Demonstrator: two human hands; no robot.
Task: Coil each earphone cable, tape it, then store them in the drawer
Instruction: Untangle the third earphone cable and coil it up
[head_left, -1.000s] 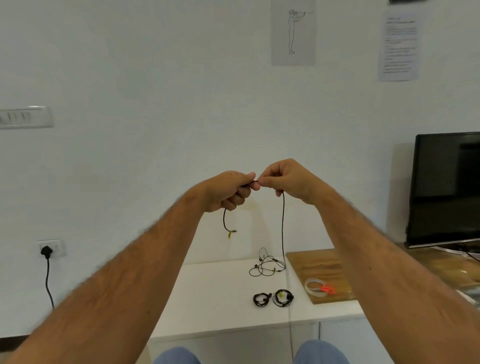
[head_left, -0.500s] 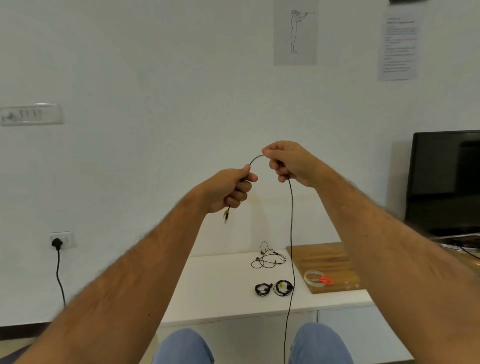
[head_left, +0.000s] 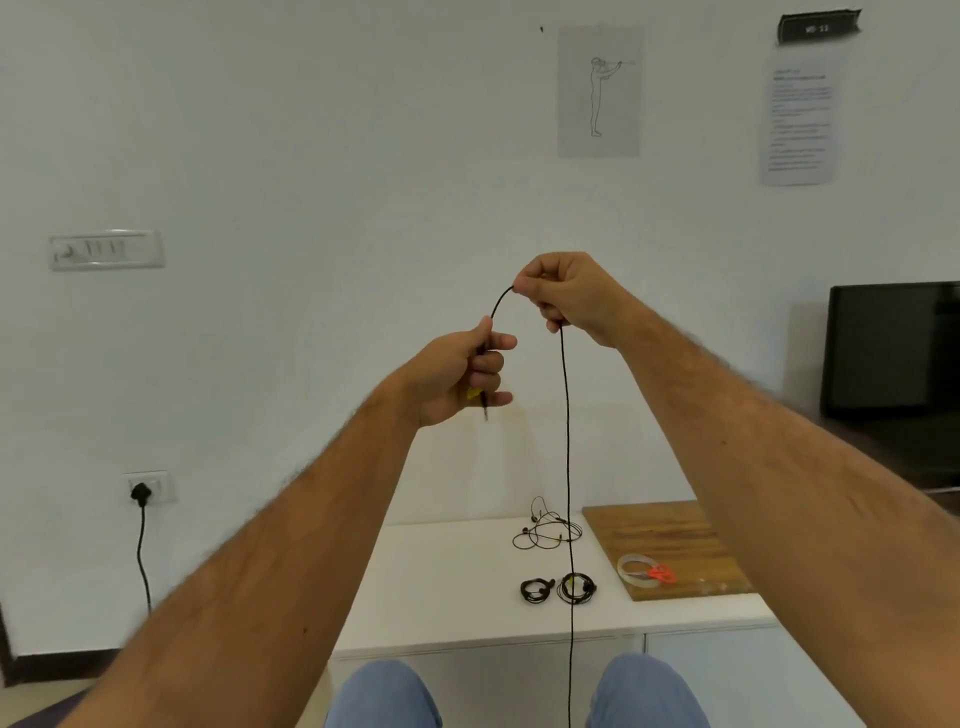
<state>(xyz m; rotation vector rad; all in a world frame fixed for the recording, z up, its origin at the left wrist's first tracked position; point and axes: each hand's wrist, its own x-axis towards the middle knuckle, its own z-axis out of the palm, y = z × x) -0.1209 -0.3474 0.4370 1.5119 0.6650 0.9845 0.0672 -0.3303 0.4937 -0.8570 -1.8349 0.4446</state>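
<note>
Earphone cable hangs in the air above the white cabinet, held up high, likely so its long tail drops straight and untangled for coiling. The left hand is curled around the plug end, a yellow bit showing below the fingers. The right hand pinches the cable a short arc further along, probably to lay the first loop.

On the cabinet top lie two coiled earphones side by side near the front edge, and one loose tangled earphone nearer the back edge. That makes four earphones in all. One wooden board sits toward the right end, carrying one tape roll and something orange, perhaps small scissors.
</note>
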